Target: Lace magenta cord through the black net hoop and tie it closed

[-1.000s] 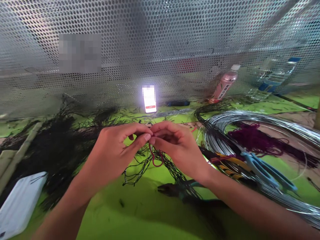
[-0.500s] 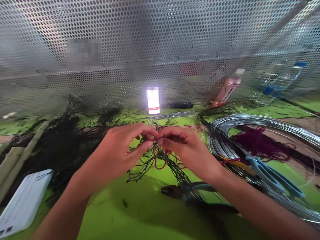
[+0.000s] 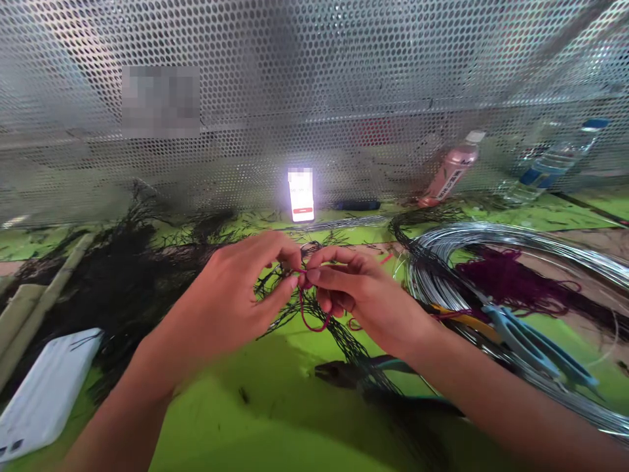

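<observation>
My left hand and my right hand meet at the middle, fingertips nearly touching. Both pinch a dark red cord, which hangs in a loop under the fingers. Behind and below the fingers lies a bundle of black netted strands, running down toward the lower right. The exact spot where the cord meets the strands is hidden by my fingers. Under my right forearm, pliers with dark jaws lie partly beneath the strands.
A lit phone leans on the perforated metal panel. To the right are a wire coil, purple yarn, blue-handled scissors, a pink bottle and a water bottle. At left are black fibres and a white phone-shaped object.
My left hand has shifted slightly upward and my right fingers have curled in more. More of the red cord now shows between the fingertips.
</observation>
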The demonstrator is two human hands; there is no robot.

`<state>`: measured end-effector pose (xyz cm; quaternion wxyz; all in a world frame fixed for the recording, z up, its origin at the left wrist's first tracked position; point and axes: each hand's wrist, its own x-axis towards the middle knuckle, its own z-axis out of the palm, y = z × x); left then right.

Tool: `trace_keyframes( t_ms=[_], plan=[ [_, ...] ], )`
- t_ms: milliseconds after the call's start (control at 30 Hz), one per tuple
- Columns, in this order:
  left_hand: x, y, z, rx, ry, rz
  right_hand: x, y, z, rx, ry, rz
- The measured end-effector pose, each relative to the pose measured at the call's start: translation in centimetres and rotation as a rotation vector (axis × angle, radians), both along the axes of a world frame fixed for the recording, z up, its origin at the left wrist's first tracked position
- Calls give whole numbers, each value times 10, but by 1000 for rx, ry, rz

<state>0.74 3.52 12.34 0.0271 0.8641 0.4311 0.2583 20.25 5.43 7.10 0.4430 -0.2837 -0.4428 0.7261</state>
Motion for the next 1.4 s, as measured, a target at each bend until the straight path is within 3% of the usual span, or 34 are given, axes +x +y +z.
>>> trace_keyframes(
  t_ms=[167,400,733,967,1133,1267,1400],
  plan=[
    [7,-9,2,185,100,70,0,-2,-1,1,3,16],
    [15,-14,-4,299,144,203,-3,-4,-1,14,0,2],
    [20,-19,-11,403,186,275,-3,-2,-2,49,21,-39],
    [23,-21,-14,485,206,230,-4,-4,-2,84,-7,-71],
    [24,-19,-11,316,77,280,-4,-5,1,116,-34,-70],
    [19,-19,2,33,-64,313,-5,-4,-1,223,-39,-79],
    [10,-17,15,-252,-226,242,-5,-7,-2,320,-84,-93]
  ],
)
